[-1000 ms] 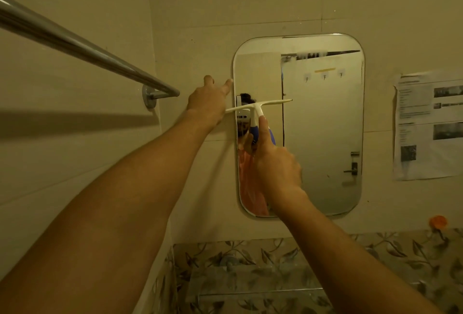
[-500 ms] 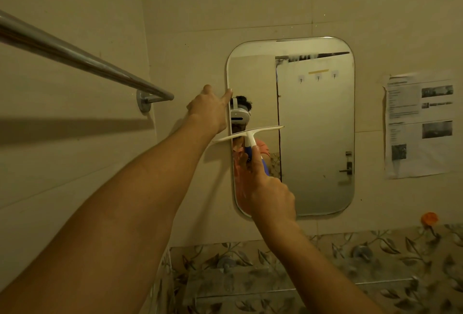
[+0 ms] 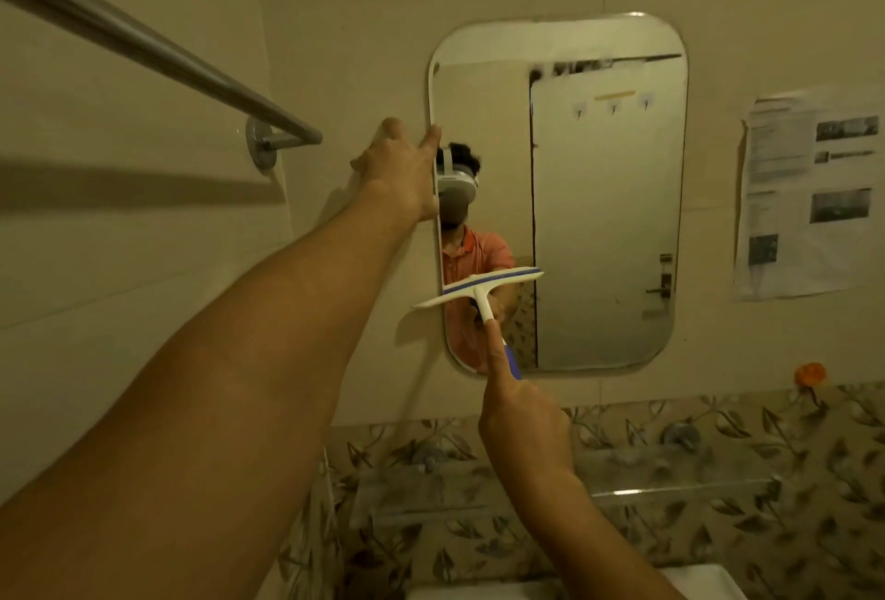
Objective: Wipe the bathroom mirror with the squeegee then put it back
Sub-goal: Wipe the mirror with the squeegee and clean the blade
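A rounded rectangular mirror (image 3: 608, 197) hangs on the beige tiled wall. My right hand (image 3: 524, 417) grips the blue handle of a white squeegee (image 3: 476, 289), forefinger stretched along its neck. The blade lies tilted across the mirror's lower left part, its left end sticking out past the mirror's edge. My left hand (image 3: 400, 168) rests on the wall at the mirror's left edge, fingers apart and touching the rim, holding nothing.
A steel towel bar (image 3: 158, 49) runs along the left wall to its mount (image 3: 261, 142). Printed paper sheets (image 3: 809, 192) are stuck to the wall right of the mirror. Below are leaf-patterned tiles, a glass shelf (image 3: 622, 489) and an orange object (image 3: 809, 374).
My right hand has drawn the squeegee down the left side of the mirror, from about mid-height to the lower part. My left hand has stayed at the mirror's left edge.
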Demonstrator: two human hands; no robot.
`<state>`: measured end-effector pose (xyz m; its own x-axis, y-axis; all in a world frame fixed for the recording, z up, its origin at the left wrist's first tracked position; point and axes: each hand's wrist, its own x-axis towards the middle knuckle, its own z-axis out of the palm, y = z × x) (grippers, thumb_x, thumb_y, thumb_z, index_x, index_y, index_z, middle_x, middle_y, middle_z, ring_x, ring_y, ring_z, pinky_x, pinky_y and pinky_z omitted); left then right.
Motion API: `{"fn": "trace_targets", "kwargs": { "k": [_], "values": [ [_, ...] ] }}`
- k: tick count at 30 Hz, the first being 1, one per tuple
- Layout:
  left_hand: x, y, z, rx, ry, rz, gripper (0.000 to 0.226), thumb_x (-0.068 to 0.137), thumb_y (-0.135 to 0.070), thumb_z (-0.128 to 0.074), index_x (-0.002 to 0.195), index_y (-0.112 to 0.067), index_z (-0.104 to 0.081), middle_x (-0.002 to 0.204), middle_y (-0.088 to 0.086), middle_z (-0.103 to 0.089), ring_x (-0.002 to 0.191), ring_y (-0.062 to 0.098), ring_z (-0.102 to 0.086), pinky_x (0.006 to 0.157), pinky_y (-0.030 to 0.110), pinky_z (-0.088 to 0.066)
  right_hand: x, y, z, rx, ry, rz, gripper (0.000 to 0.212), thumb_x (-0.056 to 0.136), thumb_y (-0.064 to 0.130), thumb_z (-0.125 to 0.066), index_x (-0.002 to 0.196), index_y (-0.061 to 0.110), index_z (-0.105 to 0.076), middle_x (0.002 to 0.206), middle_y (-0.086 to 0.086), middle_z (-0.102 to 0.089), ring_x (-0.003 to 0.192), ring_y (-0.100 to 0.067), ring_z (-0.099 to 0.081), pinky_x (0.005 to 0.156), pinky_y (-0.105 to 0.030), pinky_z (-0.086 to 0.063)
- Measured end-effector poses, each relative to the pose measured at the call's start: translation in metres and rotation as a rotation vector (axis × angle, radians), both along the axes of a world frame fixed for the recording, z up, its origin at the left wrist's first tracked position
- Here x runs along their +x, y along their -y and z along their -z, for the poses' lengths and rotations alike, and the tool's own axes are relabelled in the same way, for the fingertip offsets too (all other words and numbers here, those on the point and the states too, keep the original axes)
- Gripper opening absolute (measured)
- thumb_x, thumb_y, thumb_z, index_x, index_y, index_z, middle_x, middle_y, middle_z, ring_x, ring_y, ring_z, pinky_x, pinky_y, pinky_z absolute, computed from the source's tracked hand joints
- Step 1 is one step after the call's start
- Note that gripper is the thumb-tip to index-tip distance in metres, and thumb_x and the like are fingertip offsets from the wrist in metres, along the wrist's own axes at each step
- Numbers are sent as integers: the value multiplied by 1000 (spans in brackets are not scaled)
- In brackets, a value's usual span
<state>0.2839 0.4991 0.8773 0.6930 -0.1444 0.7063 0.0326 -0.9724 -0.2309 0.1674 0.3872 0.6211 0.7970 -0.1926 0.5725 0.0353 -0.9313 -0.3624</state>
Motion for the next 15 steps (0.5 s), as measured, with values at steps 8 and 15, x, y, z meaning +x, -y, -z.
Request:
{"fn": "trace_targets", "kwargs": {
  "k": [8, 15],
  "values": [
    [-16, 9, 11, -9, 5, -58, 142, 54, -80, -79, 160, -32, 4, 156, 30, -11, 118, 48, -52, 92, 53, -53, -13, 1, 47, -44, -88, 19, 96, 104, 15, -43, 150, 35, 38, 77, -1, -57, 49, -9, -41, 44, -25, -28],
    [-19, 9, 12, -52, 8, -22, 143, 52, -75, -84, 159, -34, 1, 158, 28, -8, 117, 51, -52, 94, 55, -51, -6, 11, 70, -76, -45, 9, 101, 104, 17, -47, 147, 38, 41, 76, -2, -58, 53, -12, -51, 49, -28, -46]
  ]
}}
